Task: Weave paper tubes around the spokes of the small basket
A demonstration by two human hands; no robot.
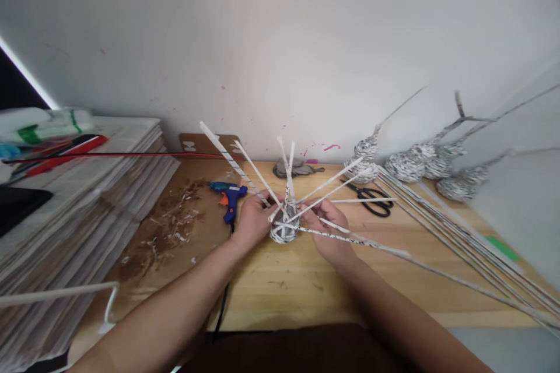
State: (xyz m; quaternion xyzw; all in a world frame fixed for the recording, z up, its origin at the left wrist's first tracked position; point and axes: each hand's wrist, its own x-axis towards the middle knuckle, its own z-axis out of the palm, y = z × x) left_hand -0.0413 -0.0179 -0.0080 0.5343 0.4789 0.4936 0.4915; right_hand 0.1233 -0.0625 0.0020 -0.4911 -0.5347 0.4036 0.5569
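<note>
Between my hands, above the wooden tabletop, is a small round piece woven from rolled newspaper strips (283, 233). Several paper tubes (258, 168) fan out from its top, and one long tube (441, 274) runs off to the lower right. My left hand (254, 217) grips the left side of the woven piece, with its fingertips near the tube bases. On the opposite side, my right hand (330, 230) has its fingers closed around the paper tubes close to the rim. Its fingers partly hide behind the tubes.
A blue glue gun (231, 201) lies left of my hands. Black scissors (374, 201) rest to the right, beside several loose paper tubes (472, 239). Finished-looking woven gourd shapes (405, 166) stand along the wall. Stacked newspapers (109, 204) fill the left side. A grey rag (295, 168) lies behind.
</note>
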